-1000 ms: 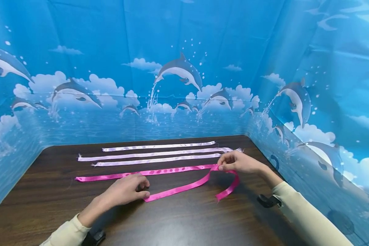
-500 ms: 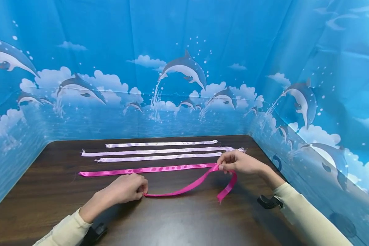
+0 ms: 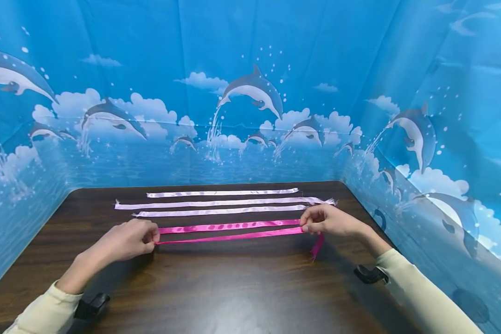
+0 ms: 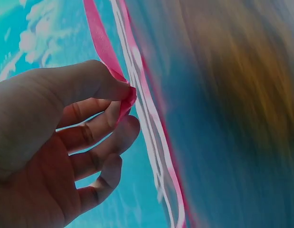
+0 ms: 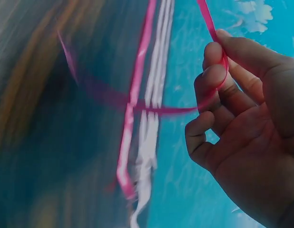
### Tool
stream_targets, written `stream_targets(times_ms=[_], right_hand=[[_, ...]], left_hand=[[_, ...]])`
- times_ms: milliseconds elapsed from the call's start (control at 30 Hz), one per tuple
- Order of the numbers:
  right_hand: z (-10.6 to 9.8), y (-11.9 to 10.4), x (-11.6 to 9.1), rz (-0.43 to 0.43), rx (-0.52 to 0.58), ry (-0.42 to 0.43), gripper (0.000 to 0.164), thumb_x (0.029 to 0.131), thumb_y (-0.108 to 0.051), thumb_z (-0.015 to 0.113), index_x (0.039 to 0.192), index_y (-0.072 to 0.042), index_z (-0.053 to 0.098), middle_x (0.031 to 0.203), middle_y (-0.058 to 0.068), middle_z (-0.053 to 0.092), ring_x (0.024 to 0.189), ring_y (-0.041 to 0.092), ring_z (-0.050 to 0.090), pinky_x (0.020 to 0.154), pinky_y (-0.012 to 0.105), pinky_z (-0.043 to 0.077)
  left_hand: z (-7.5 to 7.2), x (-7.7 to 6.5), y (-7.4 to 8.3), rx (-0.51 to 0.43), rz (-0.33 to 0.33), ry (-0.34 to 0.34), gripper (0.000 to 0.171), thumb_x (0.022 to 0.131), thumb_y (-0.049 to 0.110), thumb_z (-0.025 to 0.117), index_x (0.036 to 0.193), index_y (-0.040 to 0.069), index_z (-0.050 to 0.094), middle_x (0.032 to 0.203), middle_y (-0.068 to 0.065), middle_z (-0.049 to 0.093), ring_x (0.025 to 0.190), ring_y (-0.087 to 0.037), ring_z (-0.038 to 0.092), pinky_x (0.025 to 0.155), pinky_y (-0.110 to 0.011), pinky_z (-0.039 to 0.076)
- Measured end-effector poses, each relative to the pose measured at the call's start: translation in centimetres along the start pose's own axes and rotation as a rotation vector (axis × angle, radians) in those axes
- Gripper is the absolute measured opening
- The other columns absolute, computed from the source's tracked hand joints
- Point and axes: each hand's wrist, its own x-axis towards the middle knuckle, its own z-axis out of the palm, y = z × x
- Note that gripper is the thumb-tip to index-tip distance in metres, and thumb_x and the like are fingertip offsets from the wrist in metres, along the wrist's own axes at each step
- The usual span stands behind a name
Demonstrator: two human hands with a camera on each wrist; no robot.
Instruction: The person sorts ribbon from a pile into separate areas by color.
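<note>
A bright pink ribbon [image 3: 234, 237] is stretched between the two hands. My left hand [image 3: 127, 239] pinches its left end between thumb and index finger, where the satin [image 4: 100, 38] bunches at the fingertips. My right hand [image 3: 330, 220] pinches the same strip near its other end, and a loose tail [image 5: 171, 110] hangs in a curve below the fingers. Just behind it, a second pink ribbon [image 3: 229, 226] lies flat on the table, its left part hidden behind the left hand in the head view.
Three pale lilac ribbons lie roughly parallel farther back: a rear one [image 3: 221, 193], a middle one [image 3: 217, 203] with frayed ends and a front one [image 3: 221, 212]. The dark wooden table [image 3: 234, 287] is bordered by a blue dolphin-print curtain [image 3: 171, 93].
My left hand has taken hold of the ribbon's left end and moved left and away from the body, drawing the slack strip straight. The right hand keeps its pinch, shifting slightly.
</note>
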Motion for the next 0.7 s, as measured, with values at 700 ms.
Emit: stream_targets(times_ms=[700], right_hand=[[-0.7, 5.8, -0.2, 0.064, -0.348, 0.297, 0.009, 0.095, -0.014, 0.074, 0.101, -0.007, 0.072, 0.089, 0.0, 0.068, 0.08, 0.019, 0.061, 0.073, 0.036, 0.05]], left_hand=[[-1.9, -0.7, -4.5, 0.125, -0.145, -0.038, 0.014, 0.085, 0.012, 0.081, 0.09, 0.012, 0.068, 0.074, 0.004, 0.055, 0.065, -0.016, 0.049, 0.058, -0.039, 0.042]])
